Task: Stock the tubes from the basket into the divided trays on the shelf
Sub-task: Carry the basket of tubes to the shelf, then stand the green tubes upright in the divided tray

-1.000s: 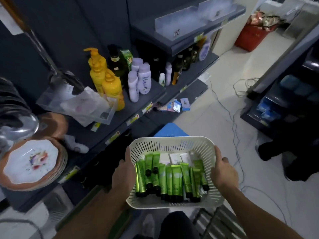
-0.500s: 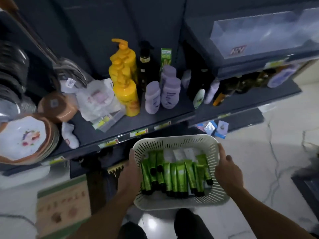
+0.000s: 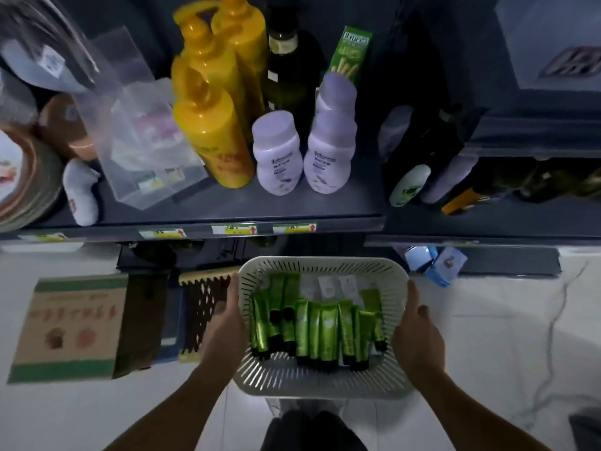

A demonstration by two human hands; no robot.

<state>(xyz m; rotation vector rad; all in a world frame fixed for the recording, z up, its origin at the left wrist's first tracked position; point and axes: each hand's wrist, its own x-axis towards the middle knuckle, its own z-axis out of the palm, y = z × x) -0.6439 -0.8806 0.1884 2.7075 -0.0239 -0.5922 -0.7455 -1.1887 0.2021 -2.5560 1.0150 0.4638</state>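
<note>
I hold a white slotted basket [image 3: 322, 382] in front of me, below the shelf edge. My left hand [image 3: 224, 330] grips its left rim and my right hand [image 3: 418, 340] grips its right rim. Several green tubes with black caps [image 3: 320, 333] lie side by side in it, with a few white tubes [image 3: 328, 286] behind them. A clear divided tray [image 3: 143, 131] stands on the dark shelf [image 3: 227, 206] to the upper left, tilted and mostly see-through. Another clear tray [image 3: 553, 43] sits on a higher shelf at the top right.
Yellow pump bottles [image 3: 214, 125], a dark bottle [image 3: 286, 66], a green box [image 3: 349, 53] and lilac bottles [image 3: 328, 157] stand on the shelf right of the tray. Plates [image 3: 19, 177] are at far left. A cardboard box [image 3: 71, 327] lies on the white floor.
The view has swung from the aisle toward the shelf and closer to it. The basket stays in both hands, now right below the shelf edge.
</note>
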